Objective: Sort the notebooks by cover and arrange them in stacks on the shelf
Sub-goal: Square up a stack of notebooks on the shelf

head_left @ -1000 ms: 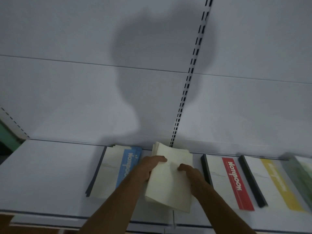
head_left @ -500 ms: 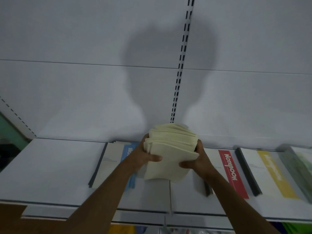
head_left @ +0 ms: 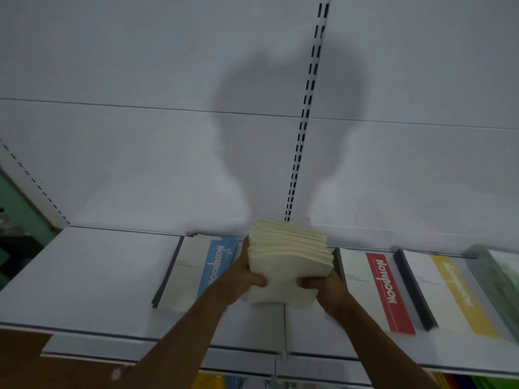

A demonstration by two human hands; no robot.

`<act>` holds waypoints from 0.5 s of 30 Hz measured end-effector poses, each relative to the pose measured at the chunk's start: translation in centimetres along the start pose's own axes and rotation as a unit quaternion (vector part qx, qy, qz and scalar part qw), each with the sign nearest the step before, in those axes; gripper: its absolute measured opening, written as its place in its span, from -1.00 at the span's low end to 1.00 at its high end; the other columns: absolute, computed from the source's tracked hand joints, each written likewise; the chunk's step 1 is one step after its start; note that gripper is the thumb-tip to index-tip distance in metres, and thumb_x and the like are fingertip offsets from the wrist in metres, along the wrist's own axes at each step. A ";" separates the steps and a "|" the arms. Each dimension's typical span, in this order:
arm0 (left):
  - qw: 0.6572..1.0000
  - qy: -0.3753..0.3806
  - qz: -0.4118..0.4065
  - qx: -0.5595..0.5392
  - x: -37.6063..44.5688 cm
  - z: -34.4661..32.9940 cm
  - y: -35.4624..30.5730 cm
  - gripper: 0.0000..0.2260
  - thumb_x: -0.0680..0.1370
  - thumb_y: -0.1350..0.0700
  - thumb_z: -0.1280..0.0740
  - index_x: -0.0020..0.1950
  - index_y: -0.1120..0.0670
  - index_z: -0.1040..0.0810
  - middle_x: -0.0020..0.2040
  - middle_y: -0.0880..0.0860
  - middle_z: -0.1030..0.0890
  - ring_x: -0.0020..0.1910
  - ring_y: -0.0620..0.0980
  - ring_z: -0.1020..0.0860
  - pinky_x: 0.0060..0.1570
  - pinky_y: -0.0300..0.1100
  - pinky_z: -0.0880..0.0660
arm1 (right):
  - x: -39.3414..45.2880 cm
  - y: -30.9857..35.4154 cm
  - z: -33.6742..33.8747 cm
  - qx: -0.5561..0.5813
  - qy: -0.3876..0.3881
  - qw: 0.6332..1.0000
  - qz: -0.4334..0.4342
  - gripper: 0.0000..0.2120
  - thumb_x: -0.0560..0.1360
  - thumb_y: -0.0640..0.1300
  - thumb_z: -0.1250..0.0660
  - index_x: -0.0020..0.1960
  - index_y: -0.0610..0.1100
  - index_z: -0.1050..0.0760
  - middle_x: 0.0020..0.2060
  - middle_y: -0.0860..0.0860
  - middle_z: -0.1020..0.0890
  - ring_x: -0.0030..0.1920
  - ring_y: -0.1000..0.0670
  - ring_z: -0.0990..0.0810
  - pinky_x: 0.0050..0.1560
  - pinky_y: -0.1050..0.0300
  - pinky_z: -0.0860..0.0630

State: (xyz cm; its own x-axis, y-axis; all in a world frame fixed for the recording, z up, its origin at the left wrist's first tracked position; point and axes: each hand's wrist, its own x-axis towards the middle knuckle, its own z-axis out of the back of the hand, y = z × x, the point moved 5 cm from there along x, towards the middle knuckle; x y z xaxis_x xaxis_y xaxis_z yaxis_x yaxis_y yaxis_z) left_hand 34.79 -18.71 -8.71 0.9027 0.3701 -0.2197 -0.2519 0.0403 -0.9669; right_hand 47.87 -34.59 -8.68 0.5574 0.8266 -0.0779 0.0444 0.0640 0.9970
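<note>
Both hands hold a thick stack of cream notebooks (head_left: pixel 289 256) just above the white shelf (head_left: pixel 84 276), page edges facing me. My left hand (head_left: pixel 244 276) grips its left side with the thumb on the lower face. My right hand (head_left: pixel 323 284) grips the right side the same way. A blue-striped notebook stack (head_left: pixel 193 270) lies flat on the shelf to the left of the held stack. A red-striped stack (head_left: pixel 376 290) lies to the right, then a yellow-striped one (head_left: pixel 452 293). A green-covered stack (head_left: pixel 500 273) sits at the far right edge.
The shelf's white back panel (head_left: pixel 140 136) rises behind, with a slotted upright (head_left: pixel 303 130) near the middle. Bare shelf surface stretches left of the blue stack. Colourful items (head_left: pixel 213 381) show below the shelf's front edge. A brown surface (head_left: pixel 33 360) fills the lower left corner.
The cream stack lay flat under my hands on the shelf; both hands have lifted it and tipped it so the page edges face me, holding it between the blue and red stacks.
</note>
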 end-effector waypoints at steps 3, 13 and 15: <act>0.999 -0.020 -0.008 -0.041 0.3 -0.9 0.2 -0.04 0.13 0.37 -0.41 0.51 0.18 -0.15 0.23 0.05 -0.51 0.13 -0.05 -0.51 -0.07 -0.29 -0.52 | -0.3 0.7 0.6 0.009 -0.008 1.000 0.010 -0.13 0.07 -0.14 -0.55 0.35 -0.19 -0.36 0.12 -0.05 -0.62 0.14 -0.05 -0.59 -0.08 0.17 -0.58; 1.000 0.021 -0.021 -0.005 0.1 -2.6 -0.4 0.01 0.26 0.30 -0.44 0.55 0.00 0.07 0.40 0.01 -0.36 0.19 -0.31 -0.42 0.02 -0.42 -0.47 | -1.5 0.2 0.9 0.031 -0.063 0.997 0.028 -0.23 0.14 -0.11 -0.59 0.30 -0.02 -0.38 0.15 -0.08 -0.59 0.20 -0.13 -0.55 0.09 -0.16 -0.57; 1.000 0.011 -0.020 -0.012 0.1 -2.7 -0.9 0.03 0.26 0.29 -0.43 0.57 0.00 0.11 0.47 0.06 -0.29 0.25 -0.21 -0.39 0.06 -0.39 -0.48 | -1.4 0.3 0.9 0.054 -0.072 0.996 0.009 -0.10 0.06 0.05 -0.64 0.33 -0.09 -0.39 0.16 -0.13 -0.59 0.21 -0.20 -0.54 0.15 -0.27 -0.52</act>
State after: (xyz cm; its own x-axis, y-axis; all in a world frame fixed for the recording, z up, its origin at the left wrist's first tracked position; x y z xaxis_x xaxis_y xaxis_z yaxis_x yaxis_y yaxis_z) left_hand 36.09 -21.20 -8.25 0.9193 0.3485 -0.1827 -0.2066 0.0323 -0.9779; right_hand 47.85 -36.19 -8.26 0.6711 0.7383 -0.0667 0.1171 -0.0167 0.9930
